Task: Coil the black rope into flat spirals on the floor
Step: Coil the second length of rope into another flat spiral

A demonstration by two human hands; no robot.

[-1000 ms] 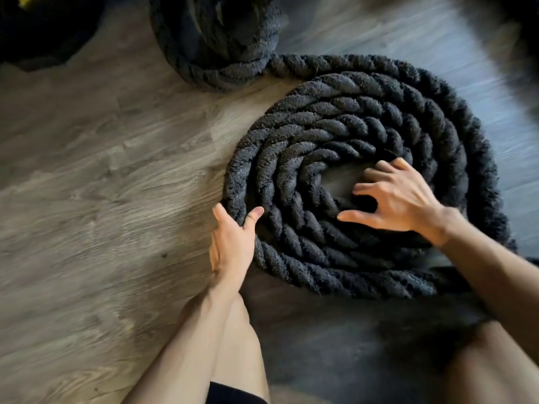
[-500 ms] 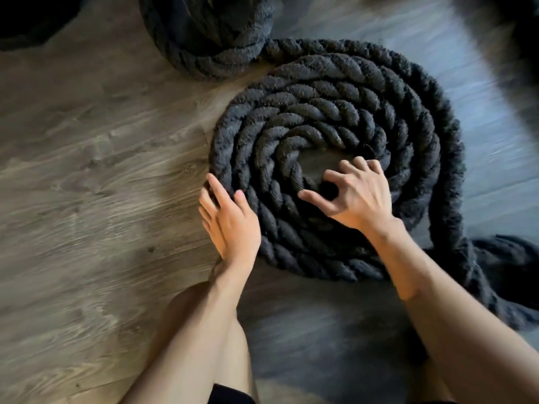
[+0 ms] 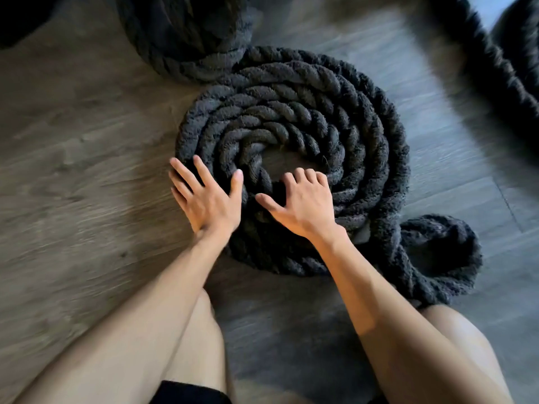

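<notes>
A thick black twisted rope lies as a flat spiral (image 3: 361, 118) of several turns on the wooden floor (image 3: 73, 170), with a small bare gap at its centre. My left hand (image 3: 208, 196) lies flat on the spiral's left edge, fingers straight and spread. My right hand (image 3: 303, 202) rests on the inner turns near the centre, its fingers bent at the knuckles with the tips pressing down on the rope. A loose loop of the same rope (image 3: 446, 258) trails off the spiral's lower right.
A second black coil (image 3: 186, 45) touches the spiral at the top left. More rope (image 3: 501, 62) runs along the upper right corner. My bare knees sit at the bottom, one on each side. Open floor spreads to the left.
Both hands have slid left and closer together over the spiral, which turned under them. The left hand now lies flatter on the outer turns. The loose loop at the lower right has come into view.
</notes>
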